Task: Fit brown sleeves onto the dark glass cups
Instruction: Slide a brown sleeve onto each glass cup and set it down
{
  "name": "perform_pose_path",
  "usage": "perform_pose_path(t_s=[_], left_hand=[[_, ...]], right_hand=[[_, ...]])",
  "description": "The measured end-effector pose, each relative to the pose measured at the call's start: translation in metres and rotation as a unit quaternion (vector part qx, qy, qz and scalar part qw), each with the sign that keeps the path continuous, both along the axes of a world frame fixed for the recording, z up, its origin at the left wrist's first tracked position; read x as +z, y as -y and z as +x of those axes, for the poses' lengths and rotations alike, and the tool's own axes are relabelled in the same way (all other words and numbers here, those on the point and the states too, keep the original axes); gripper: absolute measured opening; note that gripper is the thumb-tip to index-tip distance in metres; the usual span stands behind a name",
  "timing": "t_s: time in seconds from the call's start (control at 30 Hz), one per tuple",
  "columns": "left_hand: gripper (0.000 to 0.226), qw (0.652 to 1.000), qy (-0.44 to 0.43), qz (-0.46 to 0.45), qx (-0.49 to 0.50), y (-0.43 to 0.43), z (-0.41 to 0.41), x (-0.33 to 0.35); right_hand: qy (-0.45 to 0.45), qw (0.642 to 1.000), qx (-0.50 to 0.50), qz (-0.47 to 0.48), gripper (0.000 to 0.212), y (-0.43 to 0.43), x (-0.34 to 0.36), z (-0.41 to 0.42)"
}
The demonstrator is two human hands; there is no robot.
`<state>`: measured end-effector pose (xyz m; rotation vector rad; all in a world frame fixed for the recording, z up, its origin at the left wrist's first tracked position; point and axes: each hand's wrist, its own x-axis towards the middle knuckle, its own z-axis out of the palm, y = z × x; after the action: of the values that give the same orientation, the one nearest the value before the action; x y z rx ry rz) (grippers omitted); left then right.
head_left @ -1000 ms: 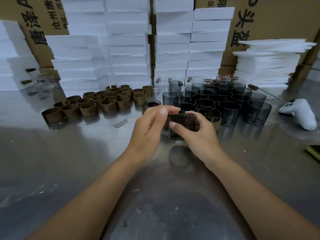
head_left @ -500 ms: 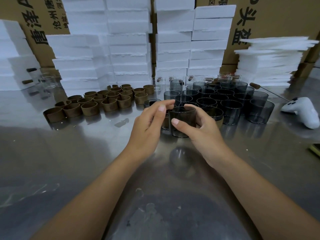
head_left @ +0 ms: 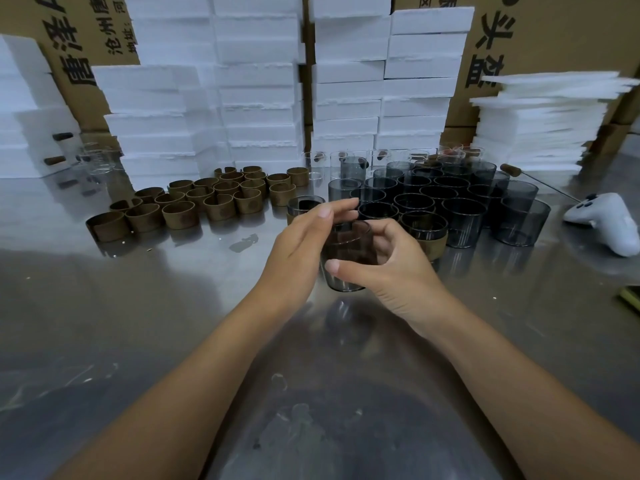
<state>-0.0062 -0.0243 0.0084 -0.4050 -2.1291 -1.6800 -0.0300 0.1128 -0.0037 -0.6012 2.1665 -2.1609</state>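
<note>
Two sleeved cups (head_left: 437,249) by my count; bare cups (head_left: 462,220), loose sleeves (head_left: 181,216) remain. Cup (head_left: 348,247) gripped by right fingers (head_left: 382,230); left fingers (head_left: 341,204) straight alongside.

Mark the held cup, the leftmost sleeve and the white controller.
held cup (head_left: 349,249): head view, front glass wall.
leftmost sleeve (head_left: 108,226): head view, outer wall.
controller (head_left: 604,221): head view, top of body.

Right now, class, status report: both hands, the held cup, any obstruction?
Right hand grips dark glass cup. Left hand flat against its side, fingers straight. Sleeved cup close behind right hand; nothing blocking.
</note>
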Motion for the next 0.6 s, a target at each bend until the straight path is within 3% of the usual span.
perform_pose_path(t_s=[0.3, 0.6], left_hand=[[0.046, 0.999, -0.028, -0.020, -0.041, -0.0078, 0.0054, 0.0021], [0.039, 0.998, -0.046, -0.012, -0.039, -0.0072, 0.0035, 0.0017]], right_hand=[[0.000, 1.000, -0.011, 0.019, 0.053, 0.0015, 0.0008, 0.0009], [0.047, 0.993, -0.103, -0.015, 0.055, 0.0005, -0.0013, -0.0079]])
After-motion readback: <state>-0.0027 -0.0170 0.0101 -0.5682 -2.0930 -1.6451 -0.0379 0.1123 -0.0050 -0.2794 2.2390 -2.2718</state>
